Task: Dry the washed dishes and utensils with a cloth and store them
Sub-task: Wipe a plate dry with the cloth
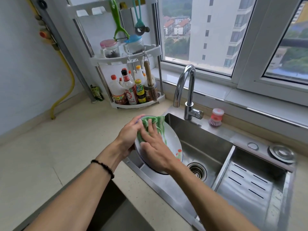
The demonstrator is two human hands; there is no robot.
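- Nearest us: left forearm with a bead bracelet point(102, 165).
- Our left hand point(128, 135) grips the plate point(171, 142) by its left rim, fingers curled behind; plate is tilted over the sink's point(208, 147) left edge.
- Our right hand point(155, 147) presses the green cloth point(160, 125) flat on the plate face, fingers spread.
- Sink basin: only the drain strainer point(197, 170) in it.
- Corner rack point(126, 59): two jars on the upper shelf, sauce bottles point(130, 90) on the bottom.
- Dish brush point(215, 117) beside the faucet point(188, 90).
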